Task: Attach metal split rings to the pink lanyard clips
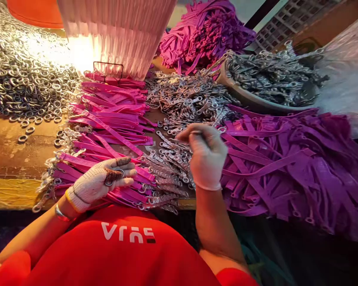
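My left hand [100, 180], in a white dotted work glove with dark-stained fingertips, lies palm up over the front of the pink straps [107, 137]. Its thumb and fingers hold metal rings [120, 172], at least two of which show. To the right, my right hand [208, 155] wears a thin white glove and is raised with its fingers pinched together. Whatever sits in that pinch, if anything, is too small to make out. Below and behind it lie flat metal clasp pieces [170, 155]. Loose purple straps [274, 159] begin just right of this hand.
Loose metal rings [32, 83] form a big heap at the left. A ribbed lamp shade [116, 31] glows at the back. Behind on the right stand a basin [250, 99] full of metal pieces and a purple strap pile [205, 35]. Clear plastic sheeting [343, 75] hangs at far right.
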Action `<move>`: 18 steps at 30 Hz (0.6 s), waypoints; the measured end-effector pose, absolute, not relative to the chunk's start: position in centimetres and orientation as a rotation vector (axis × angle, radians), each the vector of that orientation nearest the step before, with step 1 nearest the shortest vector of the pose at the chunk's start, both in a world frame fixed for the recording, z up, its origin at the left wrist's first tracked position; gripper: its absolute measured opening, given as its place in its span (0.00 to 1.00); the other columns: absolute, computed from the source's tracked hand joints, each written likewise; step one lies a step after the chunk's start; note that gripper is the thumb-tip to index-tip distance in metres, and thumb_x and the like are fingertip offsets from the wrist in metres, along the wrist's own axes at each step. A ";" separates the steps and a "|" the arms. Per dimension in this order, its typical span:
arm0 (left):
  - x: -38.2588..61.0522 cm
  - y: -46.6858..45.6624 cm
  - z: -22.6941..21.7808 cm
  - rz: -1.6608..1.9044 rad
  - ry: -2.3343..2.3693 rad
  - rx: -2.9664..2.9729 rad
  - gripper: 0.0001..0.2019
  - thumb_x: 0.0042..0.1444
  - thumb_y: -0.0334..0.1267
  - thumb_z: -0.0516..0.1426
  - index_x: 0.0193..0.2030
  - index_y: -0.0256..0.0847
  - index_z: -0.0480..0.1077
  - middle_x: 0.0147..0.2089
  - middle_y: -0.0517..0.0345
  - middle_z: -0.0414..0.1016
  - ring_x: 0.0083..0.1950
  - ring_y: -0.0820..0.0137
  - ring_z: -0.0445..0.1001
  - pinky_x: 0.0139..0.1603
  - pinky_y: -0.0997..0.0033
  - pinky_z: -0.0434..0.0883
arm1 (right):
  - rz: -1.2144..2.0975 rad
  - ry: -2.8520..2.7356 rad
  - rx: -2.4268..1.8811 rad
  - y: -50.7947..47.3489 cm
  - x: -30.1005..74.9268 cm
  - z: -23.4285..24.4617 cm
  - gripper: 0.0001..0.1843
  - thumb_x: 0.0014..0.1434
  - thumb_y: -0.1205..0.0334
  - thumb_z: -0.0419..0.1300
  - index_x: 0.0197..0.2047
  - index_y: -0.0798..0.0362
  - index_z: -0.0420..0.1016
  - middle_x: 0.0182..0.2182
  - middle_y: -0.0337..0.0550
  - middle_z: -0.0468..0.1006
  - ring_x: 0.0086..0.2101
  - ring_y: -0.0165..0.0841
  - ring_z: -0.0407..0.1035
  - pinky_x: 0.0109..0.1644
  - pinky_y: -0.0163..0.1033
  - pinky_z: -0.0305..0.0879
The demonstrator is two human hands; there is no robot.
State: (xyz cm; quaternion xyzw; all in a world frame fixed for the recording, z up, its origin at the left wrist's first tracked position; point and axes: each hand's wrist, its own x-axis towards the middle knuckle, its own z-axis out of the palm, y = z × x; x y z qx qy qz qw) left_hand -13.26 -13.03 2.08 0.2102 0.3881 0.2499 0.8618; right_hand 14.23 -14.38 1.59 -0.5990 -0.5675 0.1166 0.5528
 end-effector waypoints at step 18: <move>-12.2 -14.7 1.1 0.698 0.649 0.583 0.16 0.53 0.34 0.66 0.48 0.35 0.76 0.45 0.49 0.81 0.41 0.67 0.79 0.42 0.69 0.78 | -0.079 -2.221 -1.501 -18.7 5.1 -0.1 0.14 0.70 0.63 0.53 0.56 0.53 0.70 0.40 0.48 0.77 0.37 0.38 0.70 0.39 0.42 0.66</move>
